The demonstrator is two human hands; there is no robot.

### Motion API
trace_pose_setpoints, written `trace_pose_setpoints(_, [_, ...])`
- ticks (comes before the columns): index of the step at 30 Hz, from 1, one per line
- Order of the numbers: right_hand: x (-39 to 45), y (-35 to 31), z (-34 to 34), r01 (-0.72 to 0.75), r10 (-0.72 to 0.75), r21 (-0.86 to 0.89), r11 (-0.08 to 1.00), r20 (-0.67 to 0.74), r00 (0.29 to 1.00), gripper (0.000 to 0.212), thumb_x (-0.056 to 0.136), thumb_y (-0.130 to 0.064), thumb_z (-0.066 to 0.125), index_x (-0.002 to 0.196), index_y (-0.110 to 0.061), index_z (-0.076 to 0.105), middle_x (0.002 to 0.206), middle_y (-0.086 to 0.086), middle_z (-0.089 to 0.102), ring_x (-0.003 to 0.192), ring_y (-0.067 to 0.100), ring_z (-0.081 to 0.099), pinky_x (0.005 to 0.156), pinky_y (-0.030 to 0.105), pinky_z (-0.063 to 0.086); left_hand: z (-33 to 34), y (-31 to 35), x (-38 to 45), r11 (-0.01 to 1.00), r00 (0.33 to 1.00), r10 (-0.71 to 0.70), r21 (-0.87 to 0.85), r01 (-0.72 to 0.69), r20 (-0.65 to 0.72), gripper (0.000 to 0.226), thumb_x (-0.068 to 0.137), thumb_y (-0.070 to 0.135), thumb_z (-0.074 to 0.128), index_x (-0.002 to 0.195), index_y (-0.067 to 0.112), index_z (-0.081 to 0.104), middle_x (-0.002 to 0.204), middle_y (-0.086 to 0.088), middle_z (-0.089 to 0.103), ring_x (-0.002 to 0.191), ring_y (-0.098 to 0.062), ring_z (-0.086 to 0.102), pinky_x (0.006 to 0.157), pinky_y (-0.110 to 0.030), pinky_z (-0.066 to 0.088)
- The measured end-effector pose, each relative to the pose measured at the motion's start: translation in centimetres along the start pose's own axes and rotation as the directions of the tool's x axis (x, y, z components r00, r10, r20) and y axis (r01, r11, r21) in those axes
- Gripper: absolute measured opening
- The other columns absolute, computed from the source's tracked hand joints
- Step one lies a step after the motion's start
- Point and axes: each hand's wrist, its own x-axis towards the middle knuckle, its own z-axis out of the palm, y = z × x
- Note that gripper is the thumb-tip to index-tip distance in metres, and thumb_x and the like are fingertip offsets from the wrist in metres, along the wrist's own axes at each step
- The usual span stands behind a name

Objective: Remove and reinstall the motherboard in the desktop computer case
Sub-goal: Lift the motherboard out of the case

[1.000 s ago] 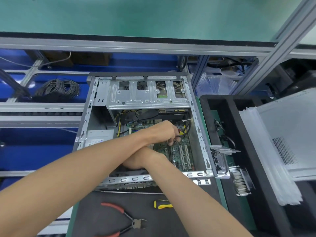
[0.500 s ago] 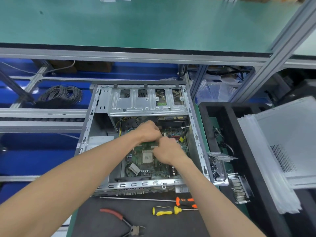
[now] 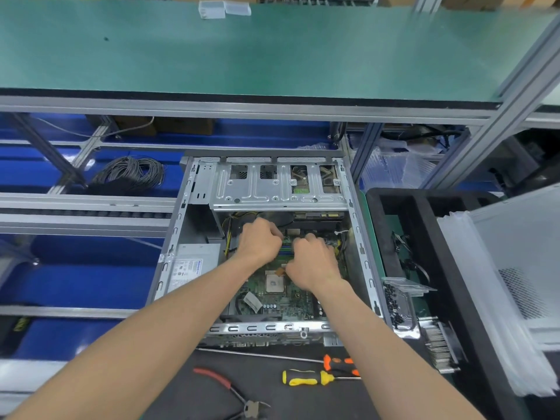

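Green factory workbenches surround an open grey metal computer case [image 3: 360, 237] holding the green motherboard [image 3: 272, 298], where left hand [image 3: 257, 241] and right hand [image 3: 312, 262], fingers curled on something hidden, seemingly work connectors, which likely need careful pulling.

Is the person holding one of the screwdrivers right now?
No, the yellow screwdriver and the orange screwdriver lie on the mat while both hands work inside the case.
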Motion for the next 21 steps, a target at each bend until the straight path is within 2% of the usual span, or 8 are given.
trace_pose_setpoints(3, [0.1,0.6,0.3,-0.038,0.037,0.026,0.999,0.048,0.998,0.040,0.093,-0.027,0.060,0.128,-0.009,0.057,0.138,0.014,0.047,0.125,0.035,0.050,0.107,0.050,0.036,-0.5,-0.4,1.2,0.995,0.984,-0.077,0.054,0.087,-0.163,0.018,0.088,0.005,0.055,0.096,0.003,0.071,0.111,-0.020,0.068,0.099,-0.032,0.061,0.083,-0.036,0.053])
trace_pose_setpoints(5, [0.1,0.7,0.3,-0.055,0.053,0.043,0.998,0.060,0.997,0.043,0.094,-0.028,0.059,0.131,-0.009,0.053,0.139,0.014,0.045,0.122,0.036,0.052,0.106,0.050,0.039,-0.7,-0.6,2.2,0.970,0.970,-0.179,0.134,0.202,-0.166,0.030,0.091,0.013,0.055,0.116,-0.002,0.063,0.132,-0.026,0.053,0.121,-0.038,0.047,0.101,-0.042,0.045])
trace_pose_setpoints(7, [0.2,0.8,0.4,-0.063,0.058,0.052,0.997,0.078,0.995,0.046,0.094,-0.027,0.059,0.135,-0.009,0.049,0.141,0.014,0.042,0.123,0.038,0.051,0.104,0.051,0.042,-0.8,-0.7,3.0,0.931,0.957,-0.278,0.222,0.291,-0.089,0.047,0.094,0.026,0.057,0.133,0.000,0.054,0.149,-0.023,0.035,0.135,-0.039,0.031,0.111,-0.045,0.035])
trace_pose_setpoints(9, [0.2,0.9,0.4,-0.067,0.062,0.050,0.997,0.095,0.994,0.049,0.094,-0.027,0.059,0.138,-0.009,0.046,0.142,0.014,0.040,0.123,0.038,0.051,0.103,0.050,0.043,-0.7,-0.7,3.5,0.904,0.952,-0.304,0.309,0.294,-0.016,0.048,0.094,0.033,0.061,0.131,0.002,0.057,0.146,-0.019,0.043,0.133,-0.036,0.040,0.108,-0.042,0.041])
trace_pose_setpoints(12, [0.2,1.1,0.4,-0.074,0.068,0.047,0.996,0.118,0.991,0.049,0.094,-0.024,0.058,0.139,-0.009,0.045,0.143,0.016,0.040,0.120,0.038,0.054,0.103,0.051,0.044,-0.7,-1.1,3.9,0.889,0.957,-0.279,0.354,0.290,-0.084,0.035,0.099,0.025,0.053,0.124,0.002,0.062,0.133,-0.018,0.055,0.121,-0.030,0.055,0.096,-0.032,0.048])
trace_pose_setpoints(15, [0.2,1.3,0.4,-0.082,0.076,0.042,0.996,0.132,0.988,0.049,0.095,-0.022,0.057,0.140,-0.008,0.044,0.146,0.017,0.039,0.117,0.038,0.056,0.106,0.052,0.042,-0.5,-1.2,3.9,0.872,0.966,-0.221,0.417,0.256,-0.132,0.030,0.099,0.021,0.053,0.120,0.002,0.064,0.130,-0.018,0.055,0.120,-0.031,0.053,0.085,-0.031,0.044])
trace_pose_setpoints(19, [0.3,1.4,0.5,-0.082,0.075,0.043,0.996,0.142,0.987,0.046,0.095,-0.022,0.057,0.137,-0.008,0.047,0.147,0.018,0.039,0.116,0.038,0.057,0.108,0.053,0.041,-0.6,-1.4,4.1,0.839,0.975,-0.191,0.497,0.222,-0.114,0.025,0.096,0.016,0.056,0.115,0.002,0.063,0.122,-0.017,0.057,0.112,-0.033,0.058,0.077,-0.032,0.046])
trace_pose_setpoints(21, [0.3,1.4,0.5,-0.085,0.077,0.053,0.995,0.135,0.988,0.049,0.095,-0.024,0.059,0.139,-0.007,0.046,0.148,0.018,0.037,0.119,0.038,0.055,0.107,0.053,0.042,-0.6,-1.5,4.1,0.799,0.978,-0.189,0.565,0.205,-0.088,0.027,0.097,0.018,0.055,0.118,0.003,0.063,0.124,-0.017,0.057,0.113,-0.032,0.058,0.079,-0.032,0.049])
